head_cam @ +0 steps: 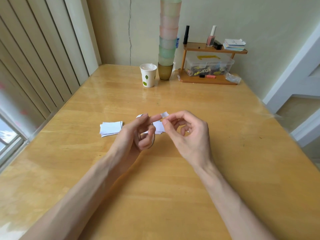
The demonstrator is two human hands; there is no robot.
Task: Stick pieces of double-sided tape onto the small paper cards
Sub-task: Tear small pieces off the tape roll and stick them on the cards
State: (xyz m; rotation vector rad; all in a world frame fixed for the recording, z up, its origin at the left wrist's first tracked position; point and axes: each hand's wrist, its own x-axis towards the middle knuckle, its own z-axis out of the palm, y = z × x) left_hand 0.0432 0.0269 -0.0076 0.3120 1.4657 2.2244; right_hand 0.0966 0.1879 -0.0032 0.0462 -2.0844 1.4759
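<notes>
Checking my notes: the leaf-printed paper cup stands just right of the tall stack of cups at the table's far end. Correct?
No: the head view shows the paper cup just left of the tall stack of cups, at the far end of the table.

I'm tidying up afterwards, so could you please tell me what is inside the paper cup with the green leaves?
The paper cup holds crumpled whitish and clear scraps showing at its rim, possibly tape backing. Anything deeper is hidden by the cup's wall.
</notes>
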